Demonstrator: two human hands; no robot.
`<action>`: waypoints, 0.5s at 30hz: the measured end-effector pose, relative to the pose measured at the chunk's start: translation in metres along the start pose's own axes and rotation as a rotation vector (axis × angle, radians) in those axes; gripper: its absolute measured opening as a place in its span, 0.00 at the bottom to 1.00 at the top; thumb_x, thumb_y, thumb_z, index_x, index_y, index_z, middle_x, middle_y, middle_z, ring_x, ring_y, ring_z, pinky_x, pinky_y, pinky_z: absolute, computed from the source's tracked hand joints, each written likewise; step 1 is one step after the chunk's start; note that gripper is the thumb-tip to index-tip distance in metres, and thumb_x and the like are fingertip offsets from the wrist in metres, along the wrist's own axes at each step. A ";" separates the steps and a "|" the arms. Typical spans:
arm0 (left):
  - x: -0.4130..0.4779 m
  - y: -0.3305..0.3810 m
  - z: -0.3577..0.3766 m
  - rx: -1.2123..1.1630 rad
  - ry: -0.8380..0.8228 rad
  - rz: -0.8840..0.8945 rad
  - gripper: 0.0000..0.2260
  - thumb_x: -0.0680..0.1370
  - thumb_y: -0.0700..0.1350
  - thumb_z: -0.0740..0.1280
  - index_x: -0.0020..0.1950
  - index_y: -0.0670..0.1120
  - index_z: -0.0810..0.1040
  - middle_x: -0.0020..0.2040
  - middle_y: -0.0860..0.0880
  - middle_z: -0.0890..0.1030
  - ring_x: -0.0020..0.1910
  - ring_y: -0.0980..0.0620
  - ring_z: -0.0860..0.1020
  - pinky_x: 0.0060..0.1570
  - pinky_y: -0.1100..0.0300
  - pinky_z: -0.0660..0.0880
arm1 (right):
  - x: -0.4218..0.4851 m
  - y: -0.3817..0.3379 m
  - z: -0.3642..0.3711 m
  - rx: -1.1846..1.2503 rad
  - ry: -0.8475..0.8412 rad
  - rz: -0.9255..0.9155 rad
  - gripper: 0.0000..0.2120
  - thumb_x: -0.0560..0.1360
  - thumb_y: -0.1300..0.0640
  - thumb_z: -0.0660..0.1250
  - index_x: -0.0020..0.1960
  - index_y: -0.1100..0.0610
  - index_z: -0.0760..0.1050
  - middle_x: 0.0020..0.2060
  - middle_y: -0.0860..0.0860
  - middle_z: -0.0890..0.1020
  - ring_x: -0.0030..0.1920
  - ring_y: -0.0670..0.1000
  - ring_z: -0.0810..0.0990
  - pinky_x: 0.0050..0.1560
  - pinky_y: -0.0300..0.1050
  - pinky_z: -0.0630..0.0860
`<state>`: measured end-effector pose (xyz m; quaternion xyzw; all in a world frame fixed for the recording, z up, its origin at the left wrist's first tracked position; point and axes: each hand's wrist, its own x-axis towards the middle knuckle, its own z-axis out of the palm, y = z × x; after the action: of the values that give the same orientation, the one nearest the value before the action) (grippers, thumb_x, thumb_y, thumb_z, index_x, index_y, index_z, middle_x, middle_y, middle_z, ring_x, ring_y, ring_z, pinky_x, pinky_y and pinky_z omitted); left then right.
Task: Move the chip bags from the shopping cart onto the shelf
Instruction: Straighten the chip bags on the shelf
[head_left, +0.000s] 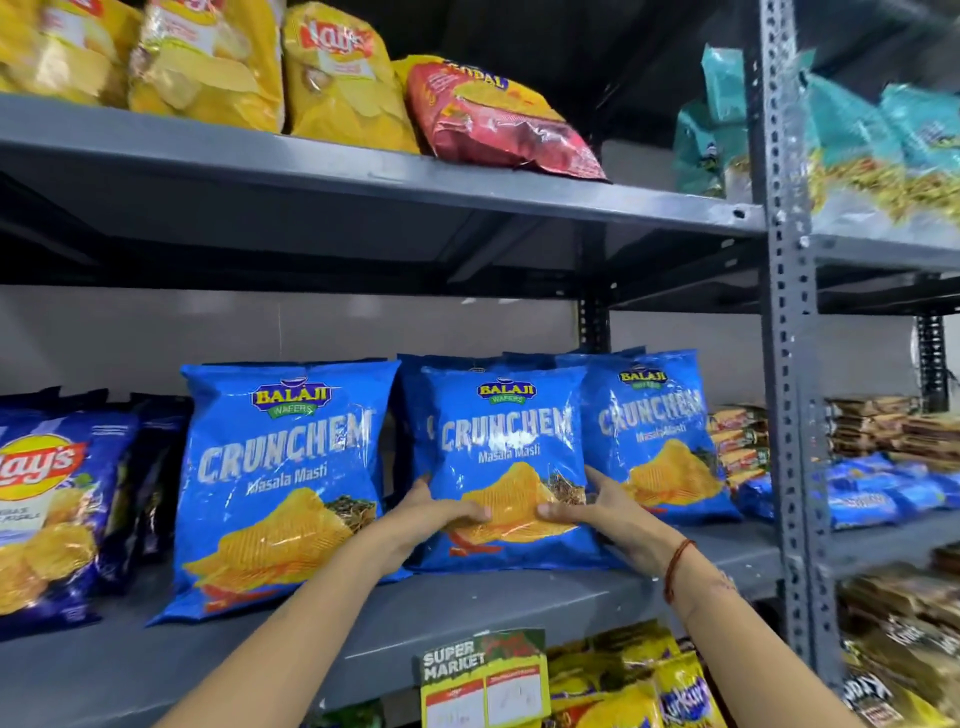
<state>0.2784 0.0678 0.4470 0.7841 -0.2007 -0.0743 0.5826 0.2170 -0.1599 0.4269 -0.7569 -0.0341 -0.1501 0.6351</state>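
Note:
A blue Crunchem chip bag (506, 447) stands upright on the grey middle shelf (467, 603). My left hand (434, 512) grips its lower left edge and my right hand (592, 506) grips its lower right edge, thumbs across the front. A second blue Crunchem bag (280, 483) stands to its left and a third (657, 431) to its right, with more blue bags behind them. The shopping cart is out of view.
Blue Lay's bags (47, 499) fill the shelf's left end. The upper shelf (363, 171) carries yellow Lay's bags (337, 78) and a red bag (493, 119). A grey upright post (784, 312) bounds the right side. A supermarket price tag (483, 680) hangs below.

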 end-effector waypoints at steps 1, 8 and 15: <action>0.000 0.000 0.000 -0.016 -0.006 0.014 0.45 0.61 0.47 0.79 0.71 0.45 0.58 0.58 0.53 0.75 0.54 0.55 0.74 0.49 0.61 0.73 | 0.001 0.000 -0.001 0.022 -0.010 -0.017 0.50 0.53 0.54 0.82 0.71 0.59 0.64 0.58 0.57 0.82 0.57 0.55 0.82 0.60 0.49 0.78; -0.006 0.003 0.007 -0.004 0.185 0.192 0.35 0.62 0.41 0.79 0.64 0.47 0.66 0.56 0.50 0.78 0.54 0.50 0.77 0.52 0.58 0.76 | 0.012 -0.007 -0.003 -0.005 0.040 -0.111 0.45 0.53 0.54 0.82 0.67 0.56 0.69 0.50 0.52 0.87 0.53 0.50 0.84 0.54 0.42 0.80; -0.007 -0.003 0.016 0.078 0.308 0.239 0.40 0.63 0.44 0.79 0.69 0.45 0.63 0.61 0.48 0.74 0.52 0.51 0.71 0.52 0.60 0.69 | 0.016 0.003 0.002 -0.060 0.081 -0.116 0.37 0.57 0.53 0.80 0.64 0.56 0.72 0.57 0.57 0.83 0.60 0.57 0.80 0.67 0.58 0.72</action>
<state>0.2675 0.0567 0.4378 0.7788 -0.2037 0.1241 0.5802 0.2328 -0.1610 0.4285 -0.7656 -0.0475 -0.2182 0.6033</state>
